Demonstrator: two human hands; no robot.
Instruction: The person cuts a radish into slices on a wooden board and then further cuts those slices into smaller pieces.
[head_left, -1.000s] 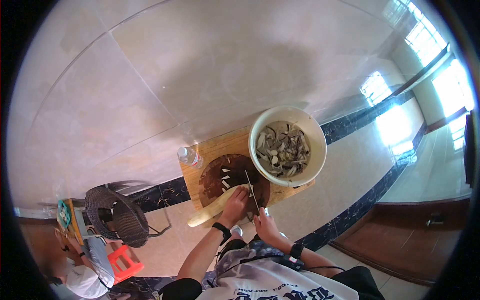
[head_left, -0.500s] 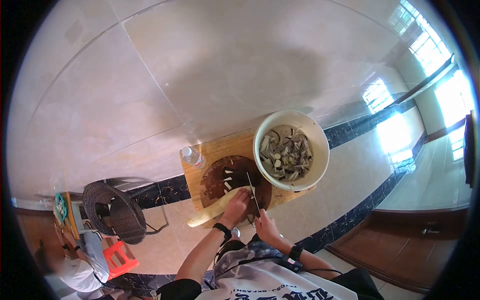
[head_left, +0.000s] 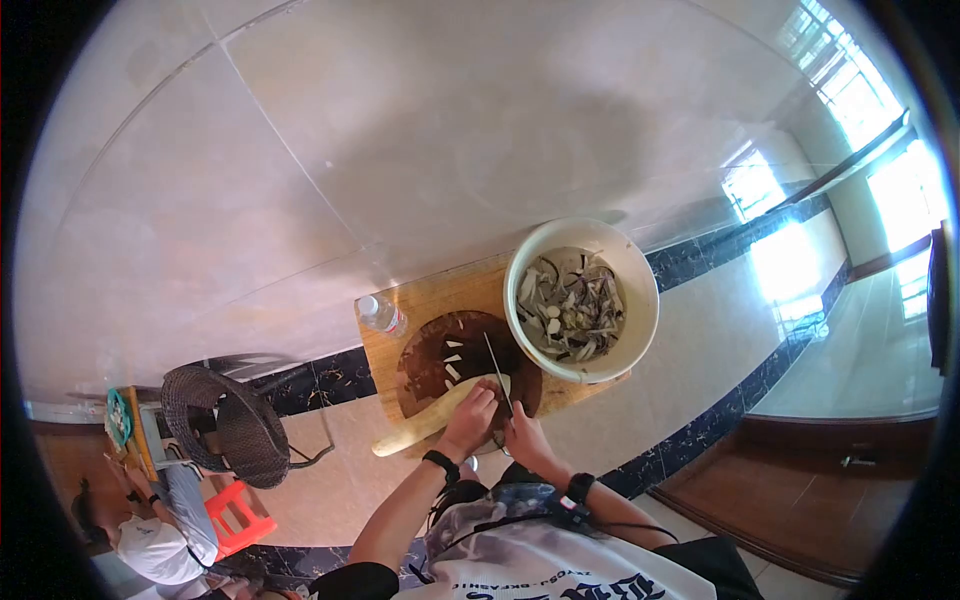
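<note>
A long, pale peeled vegetable (head_left: 415,427) lies across the round dark cutting board (head_left: 420,360), its left end sticking out past the board. My left hand (head_left: 472,415) is closed over its right end, fingers bunched beside the blade. In my right hand (head_left: 530,440) is the handle of a knife (head_left: 495,363), whose thin blade stands edge-down at the vegetable's cut end. Several white slivers (head_left: 453,357) are scattered on the board behind the vegetable.
A large white tub (head_left: 515,300) of cut dark and pale strips in water stands right of the board. A plastic bottle (head_left: 382,314) sits at the wooden table's (head_left: 376,350) back left. Left are a wicker chair (head_left: 250,440), a red stool (head_left: 240,518) and another person (head_left: 155,545).
The knife blade leans a little further left and my right hand has shifted slightly up and left. My left hand still grips the vegetable. The other person's head has turned slightly.
</note>
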